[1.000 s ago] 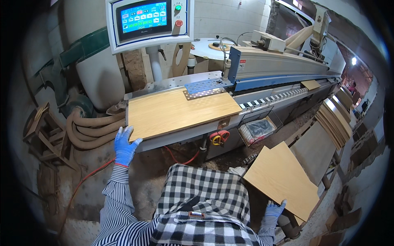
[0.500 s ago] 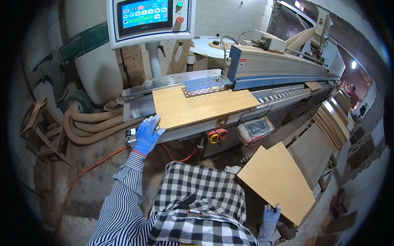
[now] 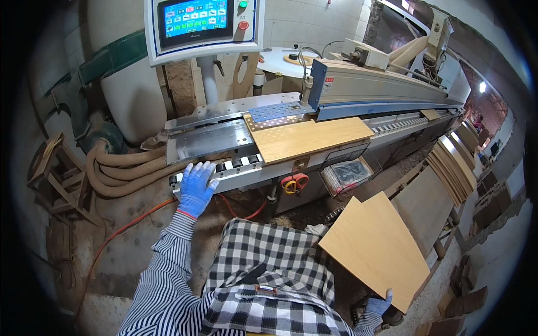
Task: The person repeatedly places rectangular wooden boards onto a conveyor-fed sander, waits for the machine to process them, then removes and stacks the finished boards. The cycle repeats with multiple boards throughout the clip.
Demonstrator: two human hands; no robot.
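Note:
My left hand point(image 3: 196, 187), in a blue glove, rests with its fingers stretched out on the roller edge at the machine's near left end. To its right, a light wood-coloured board point(image 3: 314, 140) lies on the edge banding machine point(image 3: 235, 182), partly under a blue perforated plate point(image 3: 274, 111). My right hand point(image 3: 378, 306), also gloved, is at the near edge of a second wood-coloured board point(image 3: 381, 246), which slants beside me. Its thumb shows at that edge; the other fingers are mostly hidden under or behind the board.
A control screen point(image 3: 196, 21) on a post stands behind the machine's left end. Thick hoses point(image 3: 120, 179) and a wooden stool point(image 3: 61, 179) are at the left. Several stacked boards point(image 3: 451, 171) lean at the right. Yellow and red tape rolls point(image 3: 294, 183) hang below the machine's edge.
The board on the machine has slid right, away from my left hand, uncovering rollers and the metal bed. My right hand has shifted slightly right and lower along the second board's edge.

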